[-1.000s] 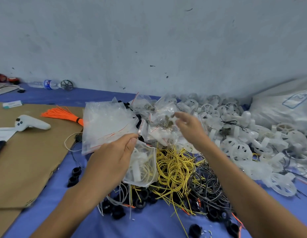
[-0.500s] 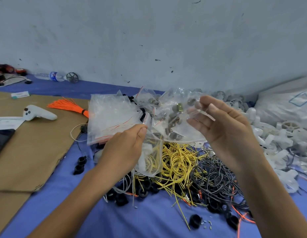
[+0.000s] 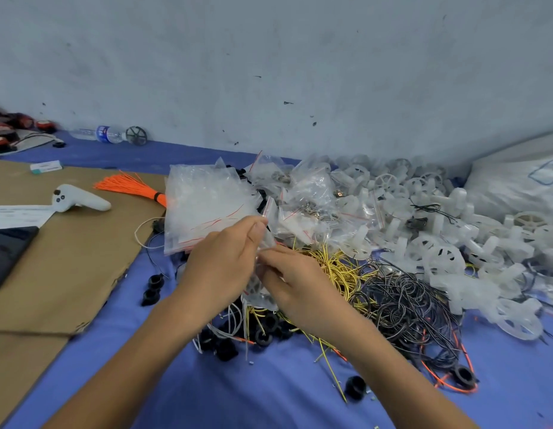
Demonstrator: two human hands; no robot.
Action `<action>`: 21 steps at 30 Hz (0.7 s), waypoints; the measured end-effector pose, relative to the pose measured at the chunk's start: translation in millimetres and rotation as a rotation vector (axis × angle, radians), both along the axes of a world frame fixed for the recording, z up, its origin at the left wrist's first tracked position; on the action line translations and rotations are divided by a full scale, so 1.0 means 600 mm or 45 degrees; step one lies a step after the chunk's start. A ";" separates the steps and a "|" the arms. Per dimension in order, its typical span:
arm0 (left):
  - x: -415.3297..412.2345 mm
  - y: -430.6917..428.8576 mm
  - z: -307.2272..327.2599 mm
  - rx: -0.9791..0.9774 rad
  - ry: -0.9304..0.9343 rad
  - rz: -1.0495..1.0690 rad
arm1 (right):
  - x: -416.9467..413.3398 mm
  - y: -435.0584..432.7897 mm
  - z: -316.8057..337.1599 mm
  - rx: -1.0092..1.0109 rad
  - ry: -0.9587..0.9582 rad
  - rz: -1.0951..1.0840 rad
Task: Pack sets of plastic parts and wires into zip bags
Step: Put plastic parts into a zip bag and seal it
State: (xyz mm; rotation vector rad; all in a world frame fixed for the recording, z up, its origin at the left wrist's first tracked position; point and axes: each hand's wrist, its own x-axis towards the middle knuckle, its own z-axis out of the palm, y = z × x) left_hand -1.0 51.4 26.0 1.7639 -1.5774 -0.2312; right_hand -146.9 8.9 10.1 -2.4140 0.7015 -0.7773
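My left hand (image 3: pixel 219 267) pinches the top of a small clear zip bag (image 3: pixel 258 292) that holds a white plastic part and some wire. My right hand (image 3: pixel 297 283) meets it at the bag's mouth, fingers curled on the plastic. Most of the bag is hidden between the two hands. Beneath them lie yellow wires (image 3: pixel 334 267), black wires (image 3: pixel 402 301) and black rings (image 3: pixel 263 335). A stack of empty zip bags (image 3: pixel 204 205) sits just behind my left hand. Small bags with metal pieces (image 3: pixel 312 199) lie beyond, beside a heap of white plastic parts (image 3: pixel 439 243).
Brown cardboard (image 3: pixel 68 258) covers the left of the blue cloth (image 3: pixel 269 391), with a white controller (image 3: pixel 77 201), a phone (image 3: pixel 6 252) and an orange wire bundle (image 3: pixel 133 188) on it. A water bottle (image 3: pixel 98 133) lies by the wall. A big white sack (image 3: pixel 516 184) stands far right.
My right hand let go of the bag of metal pieces it was lifting and came down to join my left hand at the mouth of the small zip bag.
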 end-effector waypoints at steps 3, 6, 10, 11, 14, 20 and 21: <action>-0.003 0.000 0.010 -0.004 -0.060 -0.037 | 0.023 -0.016 0.012 -0.260 0.288 0.051; -0.007 0.004 0.023 -0.003 -0.076 -0.082 | 0.048 -0.026 0.017 -0.535 0.676 0.056; 0.003 0.001 0.039 -0.048 0.014 -0.052 | 0.069 -0.027 0.037 -0.651 0.790 0.053; 0.010 0.001 0.043 -0.061 0.063 -0.030 | 0.064 -0.024 0.047 -0.552 0.662 0.087; 0.031 0.001 0.048 -0.133 0.187 0.008 | 0.028 -0.023 0.067 -0.239 0.155 0.034; 0.050 -0.002 0.041 -0.185 0.371 -0.014 | -0.021 -0.036 0.049 0.328 0.140 -0.316; 0.050 -0.001 0.041 -0.160 0.426 -0.047 | -0.016 -0.039 0.045 0.480 0.137 -0.276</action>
